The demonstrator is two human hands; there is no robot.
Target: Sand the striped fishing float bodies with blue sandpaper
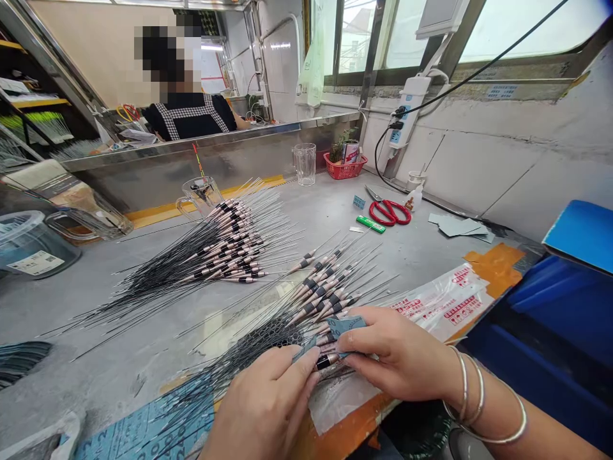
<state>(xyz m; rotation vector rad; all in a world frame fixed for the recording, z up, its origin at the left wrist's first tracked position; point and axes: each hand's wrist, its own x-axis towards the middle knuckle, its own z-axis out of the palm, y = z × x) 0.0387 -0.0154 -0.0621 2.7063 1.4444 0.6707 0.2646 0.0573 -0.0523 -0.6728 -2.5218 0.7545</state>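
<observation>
My left hand (268,409) and my right hand (397,358) meet at the near edge of the grey table (119,358). Together they pinch a small blue-grey piece of sandpaper (342,327) folded round the body of one fishing float (325,361). That float lies at the near end of a fanned pile of slim floats (320,294) with pink-and-black bodies and long thin black stems. A second, larger pile of the same floats (225,246) lies farther off to the left. Silver bangles (472,399) circle my right wrist.
Red-handled scissors (390,212), a green lighter (370,223) and grey paper pieces (460,225) lie at the back right. A glass (305,163), a glass mug (200,195) and a red basket (345,167) stand by the steel divider. Blue bins (565,300) flank the right. Another person (189,112) sits beyond.
</observation>
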